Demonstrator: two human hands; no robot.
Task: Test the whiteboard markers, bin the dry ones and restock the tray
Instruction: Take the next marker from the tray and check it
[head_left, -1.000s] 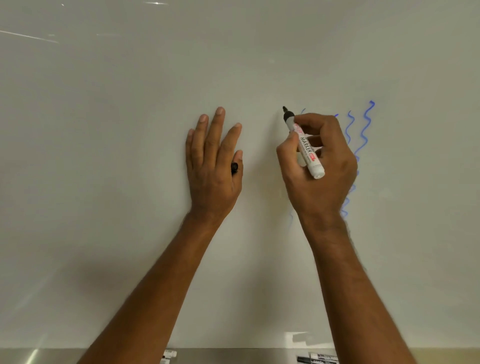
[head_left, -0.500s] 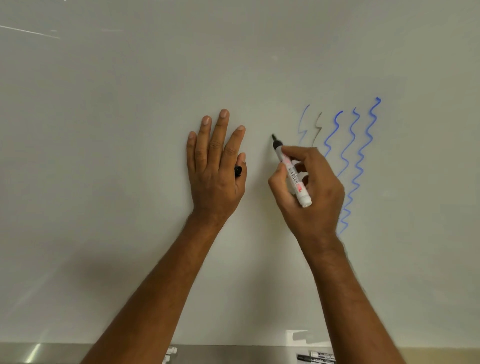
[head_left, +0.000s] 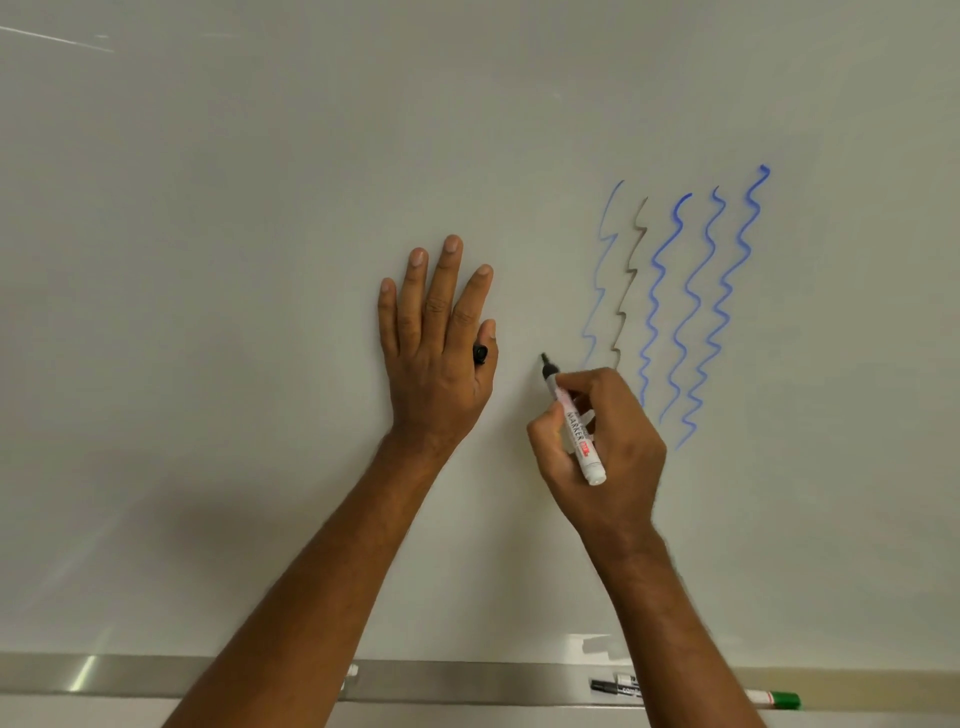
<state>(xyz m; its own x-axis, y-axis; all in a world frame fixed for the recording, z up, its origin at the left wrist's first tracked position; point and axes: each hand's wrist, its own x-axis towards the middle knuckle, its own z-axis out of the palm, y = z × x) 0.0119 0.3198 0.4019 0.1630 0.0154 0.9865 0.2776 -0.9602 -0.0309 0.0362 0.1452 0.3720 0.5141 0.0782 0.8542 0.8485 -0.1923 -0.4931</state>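
Your right hand (head_left: 597, 447) grips the marker (head_left: 574, 423), fingers curled round its white barrel: thumb on the left side, index finger over the top, the butt end sticking out below the knuckles. Its black tip points up and left at the board (head_left: 260, 260), just left of five wavy lines (head_left: 680, 306), four blue and one faint grey; no mark shows at the tip. Your left hand (head_left: 436, 353) lies flat on the board, fingers straight and slightly spread, with a black cap (head_left: 480, 354) tucked under the thumb. Along the board's bottom edge the tray (head_left: 467, 680) holds more markers (head_left: 618, 686), one green-capped (head_left: 776, 699).
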